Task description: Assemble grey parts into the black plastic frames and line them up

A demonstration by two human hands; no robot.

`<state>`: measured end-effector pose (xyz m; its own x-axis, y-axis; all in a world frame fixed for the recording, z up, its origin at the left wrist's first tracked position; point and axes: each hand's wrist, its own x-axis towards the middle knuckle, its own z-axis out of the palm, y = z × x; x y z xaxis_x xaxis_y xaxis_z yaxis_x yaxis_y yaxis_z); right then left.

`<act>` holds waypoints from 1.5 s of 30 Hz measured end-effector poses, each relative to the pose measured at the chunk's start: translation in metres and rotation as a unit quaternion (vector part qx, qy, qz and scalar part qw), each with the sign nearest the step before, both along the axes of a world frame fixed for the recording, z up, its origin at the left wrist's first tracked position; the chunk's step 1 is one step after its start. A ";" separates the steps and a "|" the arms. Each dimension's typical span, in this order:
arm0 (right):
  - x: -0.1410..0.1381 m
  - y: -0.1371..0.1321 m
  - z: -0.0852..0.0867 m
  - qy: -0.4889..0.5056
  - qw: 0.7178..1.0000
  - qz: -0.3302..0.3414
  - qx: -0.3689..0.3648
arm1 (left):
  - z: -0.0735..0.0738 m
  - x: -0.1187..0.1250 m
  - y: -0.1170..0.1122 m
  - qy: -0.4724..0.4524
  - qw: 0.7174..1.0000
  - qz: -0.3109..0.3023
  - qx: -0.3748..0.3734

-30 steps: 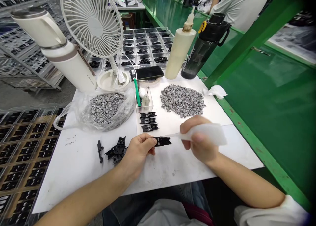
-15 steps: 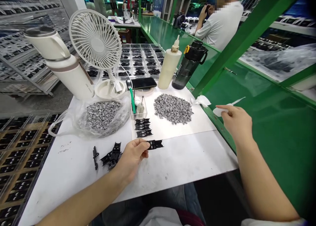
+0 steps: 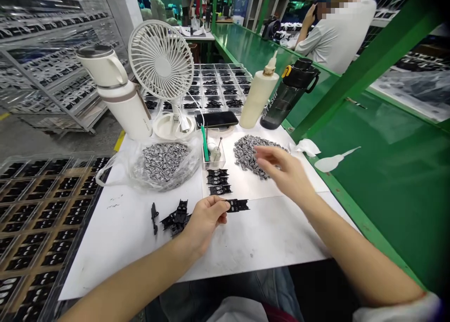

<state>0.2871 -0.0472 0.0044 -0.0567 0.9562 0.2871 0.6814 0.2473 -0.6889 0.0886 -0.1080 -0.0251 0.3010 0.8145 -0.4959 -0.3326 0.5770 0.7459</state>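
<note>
My left hand [image 3: 207, 219] pinches a small flat black plastic part [image 3: 241, 205] by its left end, just above the white table. My right hand [image 3: 290, 174] is held over the right side of a pile of small grey pieces [image 3: 246, 148], thumb and fingers apart, with nothing visible in it. Beyond my left hand, a few similar black parts [image 3: 220, 189] lie in a short column. A heap of black parts [image 3: 178, 214] and a single narrow black piece [image 3: 153, 218] lie left of it. A white dropper-shaped bottle [image 3: 330, 163] rests on the green surface at right.
A plastic bag of grey pieces [image 3: 163, 165], a small clear box of tools [image 3: 213, 162], a fan [image 3: 161, 66], a phone [image 3: 220, 119], a squeeze bottle [image 3: 258, 99] and drink bottles [image 3: 290, 94] stand behind. Green frame post [image 3: 351, 78] rises at right; a co-worker [image 3: 337, 31] sits beyond.
My right hand has moved left from the white dropper-shaped bottle, letting go of it, to over the grey pile. My left hand keeps its hold on the black part. The view has shifted left.
</note>
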 end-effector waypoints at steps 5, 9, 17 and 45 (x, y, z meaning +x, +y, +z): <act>-0.058 0.054 0.005 0.056 0.988 0.103 -0.096 | -0.002 -0.001 -0.001 -0.004 1.000 0.006 -0.001; -0.070 0.065 0.004 0.075 0.993 0.092 -0.001 | -0.002 -0.002 -0.001 -0.009 1.000 0.004 -0.001; -0.060 0.038 0.022 0.197 0.972 0.094 0.083 | 0.000 -0.001 0.000 -0.010 1.000 0.013 -0.016; -0.042 -0.027 -0.010 0.401 0.908 0.119 -0.036 | -0.003 -0.002 -0.001 -0.006 1.000 -0.008 0.006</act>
<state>0.2454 -0.0744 -0.0054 -0.0637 0.9624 0.2641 -0.1129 0.2560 -0.9601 0.0869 -0.1088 -0.0279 0.3199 0.8157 -0.4819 -0.3325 0.5729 0.7491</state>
